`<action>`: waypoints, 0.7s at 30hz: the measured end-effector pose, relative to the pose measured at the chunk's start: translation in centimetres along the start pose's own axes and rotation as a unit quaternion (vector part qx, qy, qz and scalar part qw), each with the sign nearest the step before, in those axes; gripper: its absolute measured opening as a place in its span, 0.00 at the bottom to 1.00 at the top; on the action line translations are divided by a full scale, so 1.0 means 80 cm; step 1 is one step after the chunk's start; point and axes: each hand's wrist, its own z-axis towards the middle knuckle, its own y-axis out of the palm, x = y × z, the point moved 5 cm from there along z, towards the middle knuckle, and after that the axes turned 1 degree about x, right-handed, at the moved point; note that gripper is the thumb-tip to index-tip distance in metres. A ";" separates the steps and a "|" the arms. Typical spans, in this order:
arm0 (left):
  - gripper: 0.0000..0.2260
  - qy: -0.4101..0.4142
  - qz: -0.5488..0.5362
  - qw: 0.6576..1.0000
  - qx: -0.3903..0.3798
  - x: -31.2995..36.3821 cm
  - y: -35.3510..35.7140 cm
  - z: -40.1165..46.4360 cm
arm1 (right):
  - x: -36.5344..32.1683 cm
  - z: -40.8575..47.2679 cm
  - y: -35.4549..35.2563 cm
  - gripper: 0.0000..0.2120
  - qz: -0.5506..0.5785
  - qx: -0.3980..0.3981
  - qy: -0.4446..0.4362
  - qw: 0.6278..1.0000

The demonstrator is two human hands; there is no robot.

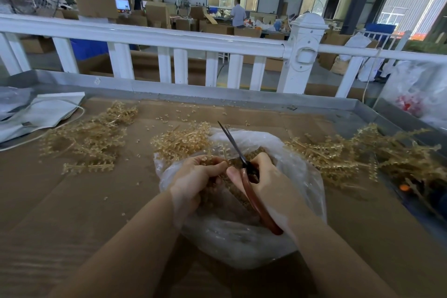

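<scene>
amber plastic sprigs [84, 138] lie heaped on the cardboard [96, 201] around a clear bag [232, 244], white railing [169, 38] behind. above the bag, right hand [268, 176] grips red-handled scissors [252, 197]; left hand [193, 176] pinches one sprig [208, 159].

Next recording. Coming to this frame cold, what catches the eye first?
The scissors, red-handled with dark blades pointing up and away, sit at the centre, gripped by the right hand. Beside them the left hand pinches an amber plastic sprig, both over a clear plastic bag. Next come the heaps of amber sprigs spread left and right across the cardboard-covered table, with a white railing behind.
</scene>
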 end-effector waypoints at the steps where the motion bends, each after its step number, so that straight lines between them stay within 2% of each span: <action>1: 0.03 0.002 0.002 1.000 -0.001 0.000 0.001 0.000 | 0.000 0.000 0.001 0.19 -0.006 -0.003 -0.003 1.000; 9: 0.03 0.003 -0.058 0.998 0.007 0.001 -0.005 0.000 | -0.005 -0.004 0.007 0.20 -0.066 -0.003 -0.022 0.998; 21: 0.03 0.017 -0.103 0.994 -0.039 0.003 0.001 -0.002 | -0.010 0.000 0.010 0.18 -0.015 -0.010 -0.020 1.000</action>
